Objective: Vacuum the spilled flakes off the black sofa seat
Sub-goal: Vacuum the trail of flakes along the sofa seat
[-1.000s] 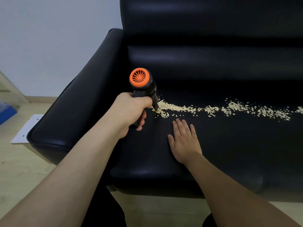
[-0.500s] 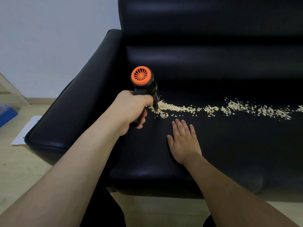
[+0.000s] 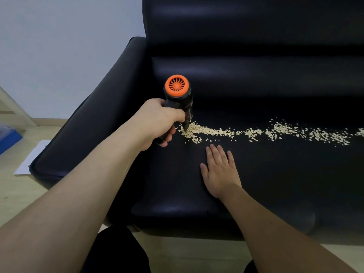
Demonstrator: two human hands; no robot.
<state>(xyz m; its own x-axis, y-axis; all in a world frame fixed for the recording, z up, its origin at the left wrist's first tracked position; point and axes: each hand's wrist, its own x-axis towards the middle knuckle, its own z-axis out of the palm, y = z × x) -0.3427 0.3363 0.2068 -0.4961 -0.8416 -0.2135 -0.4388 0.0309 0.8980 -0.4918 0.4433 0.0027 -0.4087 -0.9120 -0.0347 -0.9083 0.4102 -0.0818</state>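
Head view, left hand (image 3: 157, 121) gripping vacuum (image 3: 178, 95), nozzle in flakes (image 3: 256, 132)

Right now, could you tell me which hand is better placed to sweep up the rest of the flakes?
Left. The left hand grips the vacuum, nozzle at the flakes. The right hand lies flat on the seat.
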